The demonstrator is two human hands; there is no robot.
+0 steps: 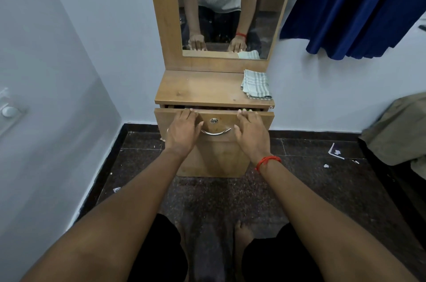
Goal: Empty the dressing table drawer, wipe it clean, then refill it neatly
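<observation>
The wooden dressing table (202, 88) stands against the wall with a mirror above it. Its drawer (219, 118) is out by a narrow gap, and the inside is dark and hidden. A metal handle (215, 132) and a round lock (214, 121) sit on the drawer front. My left hand (183, 130) grips the top edge of the drawer front at the left, fingers curled over it. My right hand (251, 132) grips the same edge at the right. A folded striped cloth (255, 84) lies on the table top at the back right.
Dark speckled floor (219, 194) lies in front, with paper scraps (335, 150) at the right. A blue curtain (359, 5) hangs at the upper right. A cloth-covered piece of furniture (398, 129) stands at the right. My knees and feet are at the bottom.
</observation>
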